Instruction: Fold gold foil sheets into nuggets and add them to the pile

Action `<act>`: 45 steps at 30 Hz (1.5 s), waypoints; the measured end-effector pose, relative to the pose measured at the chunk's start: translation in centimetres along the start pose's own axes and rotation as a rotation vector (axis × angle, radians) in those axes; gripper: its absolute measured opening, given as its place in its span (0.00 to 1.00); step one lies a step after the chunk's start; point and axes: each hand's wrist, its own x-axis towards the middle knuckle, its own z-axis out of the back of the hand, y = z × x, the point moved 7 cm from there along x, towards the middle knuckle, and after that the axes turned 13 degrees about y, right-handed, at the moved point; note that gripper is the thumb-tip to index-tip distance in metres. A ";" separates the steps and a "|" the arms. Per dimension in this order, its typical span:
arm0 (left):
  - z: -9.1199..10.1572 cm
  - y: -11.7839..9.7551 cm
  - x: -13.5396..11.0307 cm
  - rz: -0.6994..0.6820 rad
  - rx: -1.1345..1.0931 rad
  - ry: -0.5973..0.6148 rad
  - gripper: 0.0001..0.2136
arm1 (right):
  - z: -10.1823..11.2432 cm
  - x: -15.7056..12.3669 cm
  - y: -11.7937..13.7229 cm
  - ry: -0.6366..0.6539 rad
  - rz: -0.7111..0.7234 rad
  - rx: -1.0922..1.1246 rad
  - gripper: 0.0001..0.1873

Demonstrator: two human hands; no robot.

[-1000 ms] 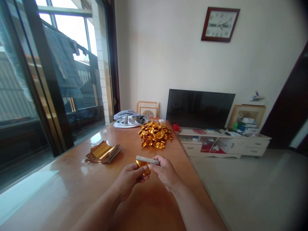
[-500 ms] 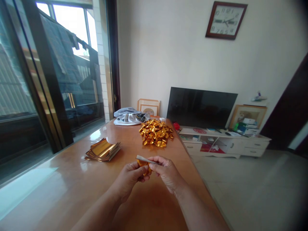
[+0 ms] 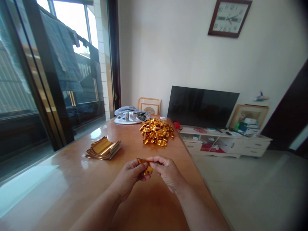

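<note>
Both my hands meet over the wooden table [image 3: 72, 189] and pinch one small piece of gold foil paper [image 3: 145, 165] between them. My left hand [image 3: 128, 178] grips its left side with thumb and fingers closed. My right hand [image 3: 166, 171] pinches the right side, fingers curled. The foil is folded small and mostly hidden by my fingers. A stack of flat gold foil sheets [image 3: 104, 148] lies to the left on the table. A heap of folded gold foil pieces [image 3: 156, 131] sits farther back.
A grey and white cloth bundle [image 3: 128, 115] lies at the table's far end beside a framed picture [image 3: 149, 106]. A dark TV [image 3: 202, 106] stands on a low white cabinet [image 3: 226, 142] to the right. Sliding glass doors [image 3: 48, 80] run along the left.
The flat pale side of the foil that stuck out above my fingers has been folded down; only a small gold piece shows now. The view has tilted slightly.
</note>
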 end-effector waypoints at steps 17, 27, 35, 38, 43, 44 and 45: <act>0.2 0.0 0.2 0.002 -0.093 0.046 0.17 | 0.0 0.2 -0.7 0.042 -0.035 0.072 0.17; 0.3 -0.3 0.2 -0.021 0.032 -0.004 0.19 | -0.4 0.1 -0.5 0.083 -0.018 0.047 0.17; 0.6 -0.3 0.0 -0.010 0.041 -0.037 0.17 | -0.2 0.0 -0.1 0.097 0.011 -0.116 0.14; 0.7 -0.2 0.0 0.002 0.039 -0.041 0.16 | -0.1 0.0 -0.2 0.104 0.028 -0.157 0.14; 0.7 0.0 0.1 0.012 -0.005 -0.010 0.18 | 0.0 0.1 -0.1 0.089 0.060 -0.208 0.14; 0.6 0.0 0.1 0.010 -0.016 0.003 0.19 | 0.0 0.1 -0.1 0.085 0.067 -0.218 0.14; 0.6 0.0 0.1 0.008 -0.019 0.009 0.20 | 0.0 0.2 -0.2 0.084 0.073 -0.230 0.14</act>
